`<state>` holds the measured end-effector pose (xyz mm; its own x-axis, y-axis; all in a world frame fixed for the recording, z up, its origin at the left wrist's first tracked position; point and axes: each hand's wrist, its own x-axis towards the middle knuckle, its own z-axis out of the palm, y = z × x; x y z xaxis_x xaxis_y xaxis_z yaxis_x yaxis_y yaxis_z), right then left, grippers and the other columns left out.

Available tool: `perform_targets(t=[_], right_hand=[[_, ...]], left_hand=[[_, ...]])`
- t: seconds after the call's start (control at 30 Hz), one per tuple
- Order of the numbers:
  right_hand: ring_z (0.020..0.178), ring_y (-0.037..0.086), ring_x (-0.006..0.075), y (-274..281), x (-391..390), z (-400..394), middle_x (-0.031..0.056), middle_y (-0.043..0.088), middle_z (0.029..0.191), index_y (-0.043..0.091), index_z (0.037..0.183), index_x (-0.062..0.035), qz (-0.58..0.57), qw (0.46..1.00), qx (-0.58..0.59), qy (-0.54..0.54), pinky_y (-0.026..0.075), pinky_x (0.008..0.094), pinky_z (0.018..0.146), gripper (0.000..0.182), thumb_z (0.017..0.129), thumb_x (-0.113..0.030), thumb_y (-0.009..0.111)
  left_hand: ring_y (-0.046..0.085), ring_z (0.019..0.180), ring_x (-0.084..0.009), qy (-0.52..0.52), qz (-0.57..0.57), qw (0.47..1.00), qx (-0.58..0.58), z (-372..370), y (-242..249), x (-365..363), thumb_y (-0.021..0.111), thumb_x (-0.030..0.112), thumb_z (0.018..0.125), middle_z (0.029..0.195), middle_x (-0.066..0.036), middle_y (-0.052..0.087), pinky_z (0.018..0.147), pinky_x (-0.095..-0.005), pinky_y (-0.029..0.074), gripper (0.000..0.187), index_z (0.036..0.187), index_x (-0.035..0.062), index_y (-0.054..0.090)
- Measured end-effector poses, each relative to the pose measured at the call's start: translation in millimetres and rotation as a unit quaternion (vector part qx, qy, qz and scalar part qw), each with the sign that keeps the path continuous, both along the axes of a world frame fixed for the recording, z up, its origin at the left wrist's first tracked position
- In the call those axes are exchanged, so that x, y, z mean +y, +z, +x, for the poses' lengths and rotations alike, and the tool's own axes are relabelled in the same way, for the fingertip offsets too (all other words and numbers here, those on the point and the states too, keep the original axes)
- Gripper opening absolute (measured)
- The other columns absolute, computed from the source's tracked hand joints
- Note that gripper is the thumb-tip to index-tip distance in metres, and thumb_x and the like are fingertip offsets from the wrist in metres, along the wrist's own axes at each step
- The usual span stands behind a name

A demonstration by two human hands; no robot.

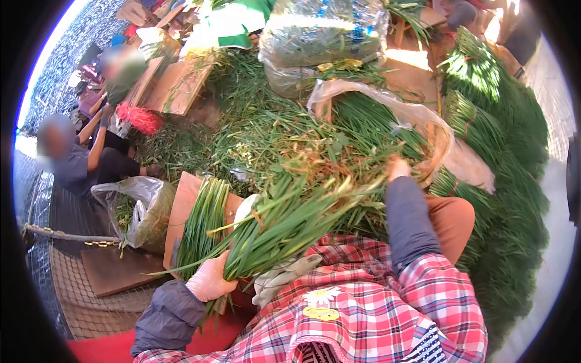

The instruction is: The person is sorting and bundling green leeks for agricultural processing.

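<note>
Hands work apart: the left hand (209, 279), in a pale glove, clamps one thick bunch of long green chive stalks (275, 227) at its base; the right hand (397, 167) reaches into the loose green heap (272, 130), its grip hidden. One wooden board (181, 209) carries one trimmed bundle (203, 224). Two seated people (66, 160) work nearby.

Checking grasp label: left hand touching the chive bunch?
Touching. Head view shows the gloved left hand wrapped around the stem end of the chive bunch, no gap.
</note>
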<state>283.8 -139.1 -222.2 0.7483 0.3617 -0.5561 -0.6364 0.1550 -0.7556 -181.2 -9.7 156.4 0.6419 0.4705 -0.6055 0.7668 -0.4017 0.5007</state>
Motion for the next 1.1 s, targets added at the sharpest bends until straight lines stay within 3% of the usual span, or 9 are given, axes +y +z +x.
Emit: perform_targets(t=[0.07, 0.17, 0.33, 0.43, 0.7, 0.9, 0.93, 1.03, 1.1], right_hand=[[0.066, 0.055, 0.0257, 29.5, -2.4, 14.7, 0.0125, 0.059, 0.074, 0.063, 0.087, -0.001, -0.249, 0.919, -0.219, 0.214, 0.046, 0.0391, 0.061, 0.03, 0.08, -0.03, 0.059], [0.1, 0.058, 0.037, 103.8, 21.3, 1.5, 0.0271, 0.06, 0.104, 0.058, 0.11, 0.0024, -0.483, 0.469, -0.346, 0.654, 0.046, 0.0404, 0.085, 0.066, 0.067, -0.047, 0.068], [0.122, 0.04, 0.0363, 233.5, 60.1, -101.8, 0.0242, 0.041, 0.132, 0.032, 0.135, -0.0015, -0.048, 0.578, -0.646, 0.496, 0.034, 0.0392, 0.101, 0.107, 0.048, -0.035, 0.085], [0.093, 0.057, 0.0344, 213.9, 82.6, -144.1, 0.0164, 0.061, 0.098, 0.059, 0.105, -0.0045, 0.028, 0.492, -0.644, 0.585, 0.045, 0.0404, 0.08, 0.047, 0.066, -0.026, 0.075], [0.081, 0.059, 0.0388, 140.2, 64.7, -103.7, 0.0217, 0.061, 0.08, 0.061, 0.079, -0.005, -0.327, 0.559, -0.562, 0.515, 0.046, 0.0465, 0.071, 0.02, 0.083, -0.024, 0.054], [0.097, 0.062, 0.0297, -5.9, 17.0, 0.3, 0.0178, 0.065, 0.1, 0.067, 0.1, -0.0061, -0.463, 0.364, -0.459, 0.665, 0.049, 0.0401, 0.082, 0.028, 0.08, -0.023, 0.059], [0.102, 0.06, 0.0296, 126.5, 28.0, -36.4, 0.0197, 0.061, 0.111, 0.058, 0.116, -0.0067, -0.453, 0.266, -0.408, 0.747, 0.047, 0.0395, 0.086, 0.053, 0.071, -0.032, 0.07], [0.121, 0.044, 0.0342, 175.3, 50.9, -64.0, 0.0246, 0.046, 0.129, 0.011, 0.143, -0.0048, -0.17, 0.653, -0.461, 0.576, 0.033, 0.0413, 0.102, 0.116, 0.056, -0.032, 0.083], [0.123, 0.041, 0.0335, 194.0, 71.8, -101.4, 0.0254, 0.042, 0.132, 0.013, 0.144, -0.0065, 0.018, 0.716, -0.406, 0.568, 0.03, 0.0349, 0.104, 0.109, 0.06, -0.024, 0.082]], left_hand=[[0.061, 0.078, -0.0395, -0.051, 0.066, 0.996, 0.028, -4.1, 4.2, 2.6, 0.062, 0.012, 0.07, 0.083, -0.024, 0.062, 0.069, -0.0445, 0.048, 0.051, 0.117, 0.0019, 0.047], [0.06, 0.08, -0.0409, -0.085, 0.102, 0.989, 0.068, -3.2, 5.0, 6.0, 0.062, 0.015, 0.069, 0.083, -0.025, 0.061, 0.07, -0.0468, 0.048, 0.063, 0.128, 0.0067, 0.041], [0.06, 0.083, -0.0398, -0.146, 0.137, 0.977, 0.077, 15.0, 12.8, 2.6, 0.06, 0.011, 0.067, 0.087, -0.024, 0.061, 0.071, -0.0459, 0.048, 0.069, 0.132, 0.0065, 0.037], [0.06, 0.085, -0.0389, -0.162, 0.155, 0.969, 0.105, 19.2, 22.1, 5.7, 0.065, 0.019, 0.066, 0.094, -0.023, 0.061, 0.073, -0.0452, 0.048, 0.071, 0.132, 0.0094, 0.04], [0.061, 0.079, -0.0378, -0.058, 0.102, 0.989, 0.09, -17.9, 34.1, -1.5, 0.062, 0.023, 0.071, 0.085, -0.021, 0.062, 0.069, -0.0439, 0.049, 0.062, 0.129, 0.0139, 0.043], [0.065, 0.086, -0.0296, 0.032, 0.097, 0.994, -0.032, -51.3, 48.5, 1.7, 0.061, 0.007, 0.069, 0.089, -0.018, 0.065, 0.073, -0.0373, 0.051, 0.06, 0.127, 0.0066, 0.045], [0.064, 0.088, -0.0284, 0.027, 0.113, 0.992, -0.039, -51.4, 50.6, 2.3, 0.062, 0.007, 0.068, 0.092, -0.018, 0.064, 0.075, -0.0357, 0.05, 0.059, 0.125, 0.004, 0.046], [0.064, 0.091, -0.023, 0.054, 0.112, 0.99, -0.071, -46.0, 39.2, 2.7, 0.064, 0.006, 0.067, 0.096, -0.018, 0.064, 0.078, -0.0317, 0.048, 0.059, 0.123, -0.0017, 0.047], [0.062, 0.091, -0.0189, 0.089, 0.095, 0.988, -0.086, -40.4, 35.9, 4.1, 0.064, 0.004, 0.066, 0.096, -0.017, 0.064, 0.08, -0.0296, 0.047, 0.059, 0.122, -0.0045, 0.046]])
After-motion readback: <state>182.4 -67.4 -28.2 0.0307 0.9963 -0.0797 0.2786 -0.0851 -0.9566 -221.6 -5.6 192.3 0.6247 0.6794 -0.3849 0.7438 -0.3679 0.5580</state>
